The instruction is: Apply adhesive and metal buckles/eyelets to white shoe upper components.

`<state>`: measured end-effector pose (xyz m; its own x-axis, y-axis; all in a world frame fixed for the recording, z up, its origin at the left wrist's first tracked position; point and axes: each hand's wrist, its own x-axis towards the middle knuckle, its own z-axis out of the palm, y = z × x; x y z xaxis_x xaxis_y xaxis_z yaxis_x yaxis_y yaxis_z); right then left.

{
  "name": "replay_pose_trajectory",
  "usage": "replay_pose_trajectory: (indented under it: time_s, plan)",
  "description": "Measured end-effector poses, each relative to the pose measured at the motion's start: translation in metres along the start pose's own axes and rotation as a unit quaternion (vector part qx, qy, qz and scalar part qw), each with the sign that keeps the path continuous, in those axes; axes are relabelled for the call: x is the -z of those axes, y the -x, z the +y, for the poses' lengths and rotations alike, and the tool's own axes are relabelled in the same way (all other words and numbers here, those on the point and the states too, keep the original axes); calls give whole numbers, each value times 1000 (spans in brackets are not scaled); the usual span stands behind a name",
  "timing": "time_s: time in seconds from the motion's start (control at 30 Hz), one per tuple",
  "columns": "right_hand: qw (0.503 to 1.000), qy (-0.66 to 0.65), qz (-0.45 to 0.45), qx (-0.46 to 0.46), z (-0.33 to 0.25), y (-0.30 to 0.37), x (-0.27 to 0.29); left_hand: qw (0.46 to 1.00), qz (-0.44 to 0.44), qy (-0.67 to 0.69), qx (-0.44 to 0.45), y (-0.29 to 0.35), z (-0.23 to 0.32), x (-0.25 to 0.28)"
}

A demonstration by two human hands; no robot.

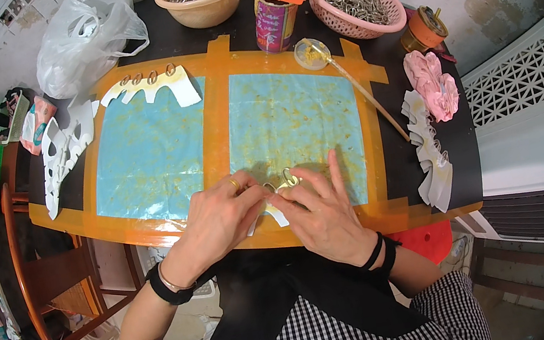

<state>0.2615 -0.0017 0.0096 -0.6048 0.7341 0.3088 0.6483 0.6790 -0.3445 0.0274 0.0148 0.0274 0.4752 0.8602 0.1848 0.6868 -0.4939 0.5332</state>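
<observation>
Near the table's front edge, my left hand (222, 213) pinches a white scalloped strip (276, 215), its fingertips hiding the part it grips. My right hand (326, 222) is closed on the same strip from the other side, thumb close to the left fingertips. At its index fingertip is a shiny metal ring (291, 177); whether the ring is attached to the strip I cannot tell. Beneath both hands lies a blue sheet (291, 110) smeared with yellow. A similar white scalloped strip (156, 92) with several rings along its edge rests on the left blue sheet (148, 154).
Orange tape (213, 122) frames both sheets. At the back stand a beige bowl (207, 8) and a pink basket (359, 3) of metal rings, with a purple cup (274, 24) between. A stick (367, 94) leans from a round lid (312, 54). White cut-outs lie left (66, 149) and right (430, 152).
</observation>
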Motion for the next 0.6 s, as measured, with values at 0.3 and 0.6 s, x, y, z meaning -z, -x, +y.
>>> replay_pose_trajectory:
  time_s: [0.3, 0.6]
  plan:
    - [1000, -13, 5, -7, -1, 0, 1, 998, -25, 2, -60, -7, -14, 1]
    - [1000, 0, 14, -5, 0, 2, 0, 991, -66, -62, -98, 1, -12, 3]
